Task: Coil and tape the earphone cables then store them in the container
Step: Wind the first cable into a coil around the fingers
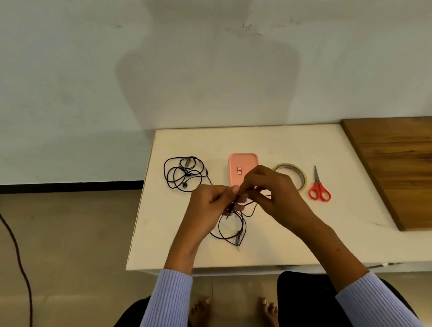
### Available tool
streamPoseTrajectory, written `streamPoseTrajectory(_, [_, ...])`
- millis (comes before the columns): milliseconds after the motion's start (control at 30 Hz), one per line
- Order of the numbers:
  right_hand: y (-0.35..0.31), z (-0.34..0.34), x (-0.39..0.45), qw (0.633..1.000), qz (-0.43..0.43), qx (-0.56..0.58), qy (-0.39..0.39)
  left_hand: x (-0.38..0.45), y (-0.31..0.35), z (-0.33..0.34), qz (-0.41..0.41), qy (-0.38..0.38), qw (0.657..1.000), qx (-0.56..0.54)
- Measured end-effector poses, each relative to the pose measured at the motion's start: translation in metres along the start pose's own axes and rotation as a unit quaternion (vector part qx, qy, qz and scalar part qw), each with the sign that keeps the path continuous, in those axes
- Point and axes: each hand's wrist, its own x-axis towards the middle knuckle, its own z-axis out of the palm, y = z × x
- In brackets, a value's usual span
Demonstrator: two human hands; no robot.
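Observation:
My left hand (212, 203) and my right hand (269, 190) meet above the middle of the white table (164, 241), both pinching a black earphone cable (232, 228). Loops of that cable hang below the hands and touch the tabletop. A second black earphone cable (183, 173) lies in a loose tangle at the table's back left. The pink container (242, 168), lid on, lies behind my hands. A roll of clear tape (299, 174) lies to its right, partly hidden by my right hand.
Red-handled scissors (318, 186) lie right of the tape. A wooden board (405, 168) covers the table's right end. The left table edge drops to a tiled floor with a dark cord (16, 248). My knees and bare feet show below the front edge.

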Motion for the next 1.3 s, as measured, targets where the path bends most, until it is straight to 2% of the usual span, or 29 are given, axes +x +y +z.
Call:
streamPoseTrajectory(100, [-0.001,-0.003,0.001,0.999,0.008,0.034,0.021,-0.004,0.004,-0.004,-0.016,-0.023,0.999,-0.043])
streamPoseTrajectory(267, [-0.001,-0.001,0.004,0.994,0.075,0.047,0.071,-0.005,0.007,-0.007,-0.031,0.001,0.997,-0.067])
streamPoseTrajectory(433, [-0.001,0.003,0.007,0.989,0.106,0.068,0.083,-0.006,0.015,-0.012,-0.041,-0.001,0.990,-0.136])
streamPoseTrajectory(500, [0.000,0.003,0.009,0.981,0.138,0.103,0.089,-0.006,0.018,-0.015,-0.051,-0.007,0.975,-0.215])
streamPoseTrajectory(633, [-0.002,0.010,0.012,0.950,0.216,0.197,0.110,-0.005,0.021,-0.014,-0.064,-0.049,0.925,-0.371])
streamPoseTrajectory(733, [-0.011,0.026,0.010,0.977,0.175,0.101,0.067,-0.003,0.021,-0.013,-0.060,-0.003,0.898,-0.437])
streamPoseTrajectory(800, [-0.020,0.035,0.009,0.988,0.136,0.061,0.034,0.000,0.021,-0.012,-0.048,0.020,0.892,-0.449])
streamPoseTrajectory(933, [-0.022,0.043,0.003,0.994,0.087,-0.048,-0.044,0.002,0.015,-0.008,-0.039,0.064,0.918,-0.389])
streamPoseTrajectory(1100, [-0.021,0.038,-0.003,0.984,0.067,-0.122,-0.109,0.001,0.007,-0.010,-0.028,0.109,0.976,-0.186])
streamPoseTrajectory(1200, [-0.021,0.035,-0.003,0.983,0.036,-0.130,-0.123,0.000,-0.001,-0.012,-0.051,0.086,0.994,-0.049])
streamPoseTrajectory(1300, [-0.011,0.027,0.002,0.985,0.037,-0.090,-0.143,-0.004,-0.011,-0.015,-0.080,-0.002,0.993,0.085])
